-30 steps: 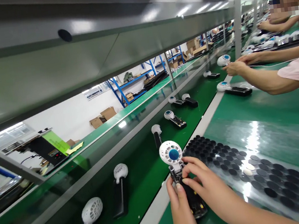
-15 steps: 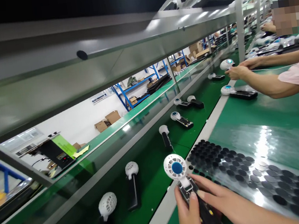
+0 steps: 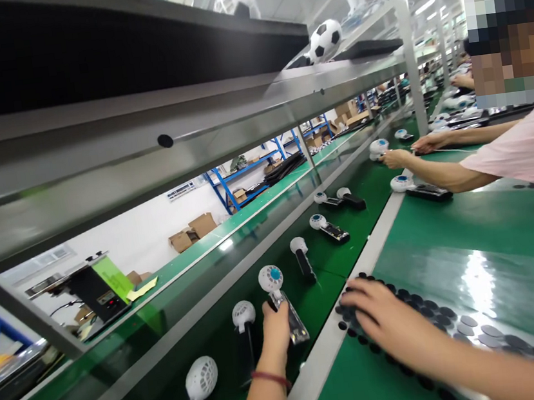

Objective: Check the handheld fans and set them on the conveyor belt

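My left hand (image 3: 276,332) is closed on a small handheld fan (image 3: 271,278) over the green conveyor belt. The fan has a round white head with a blue centre, and its handle shows exposed circuitry. Off to the right, my right hand (image 3: 383,315) reaches over a sheet of black round discs (image 3: 423,304), its fingers apart and slightly bent at the near-left end. Motion blurs it a little, and its fingertips partly cover the discs.
More fans lie along the belt, including one with a black handle (image 3: 202,380) and one with open circuitry (image 3: 331,228). A pale rail (image 3: 324,349) divides belt from worktable. A metal shelf (image 3: 219,128) hangs overhead. A co-worker's hands (image 3: 398,156) hold another fan at right.
My left hand has carried the fan left and away from me, onto or just above the belt. My right hand has let go of it and moved to the discs.
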Demonstrator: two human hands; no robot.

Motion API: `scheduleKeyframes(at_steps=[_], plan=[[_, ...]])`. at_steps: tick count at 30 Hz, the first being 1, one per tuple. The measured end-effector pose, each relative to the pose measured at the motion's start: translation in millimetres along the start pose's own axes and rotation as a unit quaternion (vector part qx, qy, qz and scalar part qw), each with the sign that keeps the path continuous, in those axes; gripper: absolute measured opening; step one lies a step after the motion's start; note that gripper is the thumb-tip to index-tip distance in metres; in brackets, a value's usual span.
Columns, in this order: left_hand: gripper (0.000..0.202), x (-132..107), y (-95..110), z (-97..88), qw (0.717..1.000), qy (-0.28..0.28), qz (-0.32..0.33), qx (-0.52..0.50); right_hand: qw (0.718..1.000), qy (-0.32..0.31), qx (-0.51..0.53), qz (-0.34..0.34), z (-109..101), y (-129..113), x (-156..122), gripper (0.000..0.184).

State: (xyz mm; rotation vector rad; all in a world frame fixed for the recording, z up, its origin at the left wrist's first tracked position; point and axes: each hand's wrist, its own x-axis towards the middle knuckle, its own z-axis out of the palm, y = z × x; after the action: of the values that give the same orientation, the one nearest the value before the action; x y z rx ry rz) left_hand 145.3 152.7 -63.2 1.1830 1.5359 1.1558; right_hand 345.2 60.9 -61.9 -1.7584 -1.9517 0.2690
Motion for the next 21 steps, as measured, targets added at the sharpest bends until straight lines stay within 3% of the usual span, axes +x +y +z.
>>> scheduleKeyframes(at_steps=[2, 5, 7, 10, 13, 16, 18, 21], plan=[[0.033, 19, 12, -2.7, 0.992, 0.017, 0.025, 0.122, 0.998, 0.012, -0.030, 0.053, -13, 24, 57, 0.037], [0.040, 31, 25, -17.9, 0.968, 0.060, 0.035, 0.240, 0.990, 0.005, -0.067, 0.122, -16, 62, 130, 0.034], [0.037, 30, 25, -35.4, 0.956, 0.075, -0.003, 0.282, 0.985, -0.008, -0.083, 0.149, -12, 81, 159, 0.031], [0.030, 22, 11, -62.2, 0.956, 0.059, -0.080, 0.278, 0.983, -0.024, -0.098, 0.155, -5, 96, 177, 0.028], [0.024, 17, -7, -76.0, 0.976, 0.040, -0.107, 0.184, 0.987, -0.011, -0.102, 0.122, -8, 102, 172, 0.025], [0.021, 5, -16, -74.0, 0.993, 0.012, -0.117, 0.007, 0.991, 0.022, -0.099, 0.089, -21, 107, 143, 0.031], [0.028, -15, -16, -68.2, 0.982, -0.037, -0.125, -0.136, 0.992, 0.036, -0.094, 0.071, -30, 113, 106, 0.036], [0.043, -61, -9, -60.0, 0.935, -0.124, -0.123, -0.309, 0.994, 0.047, -0.084, 0.045, -27, 127, 28, 0.039]])
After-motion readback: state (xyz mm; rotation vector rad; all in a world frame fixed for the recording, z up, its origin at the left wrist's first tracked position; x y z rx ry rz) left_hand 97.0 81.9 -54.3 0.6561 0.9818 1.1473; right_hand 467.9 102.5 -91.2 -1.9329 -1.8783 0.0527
